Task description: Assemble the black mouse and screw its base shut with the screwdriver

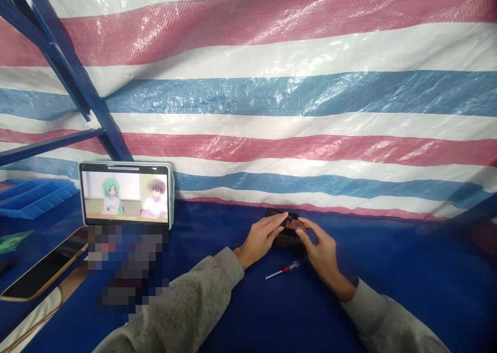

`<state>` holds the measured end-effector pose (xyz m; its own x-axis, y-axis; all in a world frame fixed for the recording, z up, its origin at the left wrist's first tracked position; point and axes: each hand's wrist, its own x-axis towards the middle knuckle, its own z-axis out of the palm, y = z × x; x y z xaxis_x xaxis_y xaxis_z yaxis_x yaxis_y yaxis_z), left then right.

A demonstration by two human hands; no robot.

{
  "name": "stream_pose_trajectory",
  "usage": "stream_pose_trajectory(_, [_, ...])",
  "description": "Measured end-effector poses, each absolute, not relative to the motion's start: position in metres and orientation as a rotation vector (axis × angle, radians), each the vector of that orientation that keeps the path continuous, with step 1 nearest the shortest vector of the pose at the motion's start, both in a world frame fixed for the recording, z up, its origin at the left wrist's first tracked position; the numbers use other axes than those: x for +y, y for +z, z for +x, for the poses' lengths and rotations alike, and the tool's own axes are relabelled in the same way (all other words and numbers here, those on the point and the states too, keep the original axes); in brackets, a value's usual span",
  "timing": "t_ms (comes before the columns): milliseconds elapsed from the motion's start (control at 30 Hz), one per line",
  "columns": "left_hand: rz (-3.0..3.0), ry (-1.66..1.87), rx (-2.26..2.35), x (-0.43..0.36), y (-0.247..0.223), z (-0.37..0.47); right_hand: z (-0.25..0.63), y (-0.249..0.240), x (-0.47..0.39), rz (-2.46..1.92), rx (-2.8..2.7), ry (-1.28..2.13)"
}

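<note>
Both hands meet around a small reddish-brown part (295, 223) with black round pieces on it, near the back of the blue table. My left hand (261, 239) pinches its left end, and my right hand (320, 244) holds its right end between thumb and fingers. Directly beneath and behind the part lies a black object (289, 240), partly covered by the hands, too dark to identify. A screwdriver (285, 270) with a red and clear handle rests on the table just in front, its metal shaft pointing left.
On the left stand a tablet (126, 195) showing a cartoon, a phone (46, 265) lying flat and a blue tray (37, 197). Another person's forearm (73, 280) reaches in at lower left. Striped sheeting (272, 97) hangs behind the table (248, 317).
</note>
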<state>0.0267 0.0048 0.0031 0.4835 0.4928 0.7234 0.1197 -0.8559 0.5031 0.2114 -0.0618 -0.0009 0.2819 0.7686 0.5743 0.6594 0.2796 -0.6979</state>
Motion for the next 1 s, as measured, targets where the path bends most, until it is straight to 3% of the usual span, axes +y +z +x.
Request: stream_pose_trajectory(1000, [2.364,1.356,0.536,0.006,-0.001,0.028,0.206,0.013,-0.067,-1.376,-1.44,0.344])
